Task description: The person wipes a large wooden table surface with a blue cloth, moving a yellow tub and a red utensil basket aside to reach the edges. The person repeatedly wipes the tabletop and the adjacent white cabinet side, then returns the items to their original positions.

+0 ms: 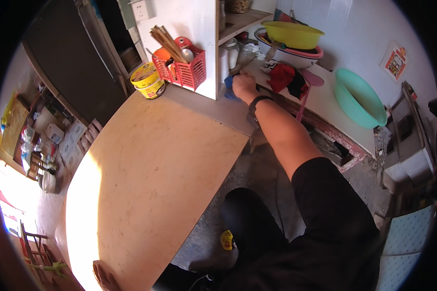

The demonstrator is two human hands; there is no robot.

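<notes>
My right arm stretches forward to the end of the white partition. There my right hand (244,85) is closed on a blue cloth (228,82), which shows beside and below the fingers. Its far side is hidden by the hand. A black band circles the wrist. What looks like my left hand (105,276) lies at the lower edge of the wooden table (165,160), cut off by the picture, with its fingers stretched out on the top. Beyond the right hand, red and black cloth (282,77) lies on a low counter.
A red basket of chopsticks (185,70) hangs on the partition (206,29), beside a yellow tub (148,81). Further right are a pink long-handled tool (311,78), a yellow basin (291,35) on stacked basins, and a green basin (357,97). A yellow packet (227,240) lies on the floor.
</notes>
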